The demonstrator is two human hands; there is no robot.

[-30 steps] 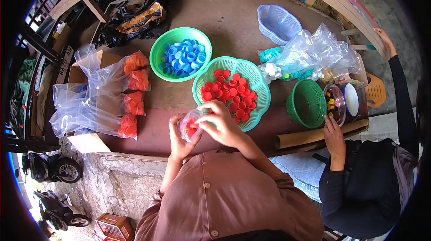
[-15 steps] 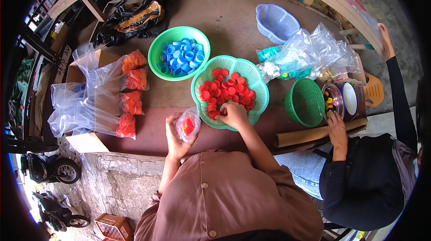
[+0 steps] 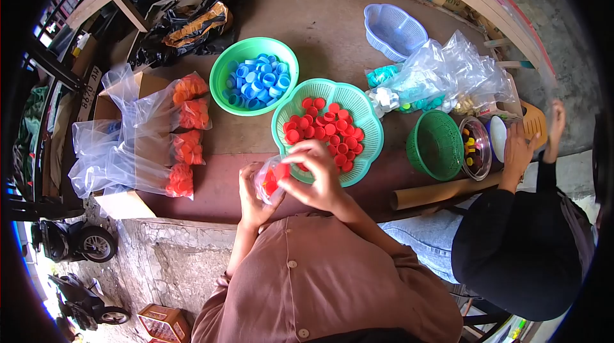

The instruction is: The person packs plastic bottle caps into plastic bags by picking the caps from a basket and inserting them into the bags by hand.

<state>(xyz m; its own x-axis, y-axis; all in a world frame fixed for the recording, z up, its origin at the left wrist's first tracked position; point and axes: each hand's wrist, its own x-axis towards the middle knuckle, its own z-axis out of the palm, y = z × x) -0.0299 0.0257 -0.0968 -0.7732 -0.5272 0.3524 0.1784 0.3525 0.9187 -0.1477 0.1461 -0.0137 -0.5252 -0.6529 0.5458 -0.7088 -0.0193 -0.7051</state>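
Observation:
My left hand (image 3: 252, 199) is closed around a small clear plastic bag (image 3: 259, 180) with a few red caps and a bit of yellow inside. At the bag's mouth, my right hand (image 3: 322, 180) pinches a red bottle cap (image 3: 283, 170) between thumb and fingers. Just beyond both hands sits a light green scalloped basket (image 3: 371, 119), holding many loose red caps (image 3: 329, 129). Behind it to the left, a green bowl (image 3: 220, 62) contains light blue caps (image 3: 259, 81).
Filled bags of orange-red caps (image 3: 192, 113) lie on a cardboard box (image 3: 150, 132) at left. To the right are a dark green basket (image 3: 419, 145), a clear bowl (image 3: 486, 164), plastic bags (image 3: 425, 71) and a co-worker's hand (image 3: 517, 151). A lilac basket (image 3: 396, 33) stands behind.
My right hand has moved left from the red caps in the basket to the bag, bringing a red cap. My left hand stays nearly still. The co-worker's hands have shifted on the right.

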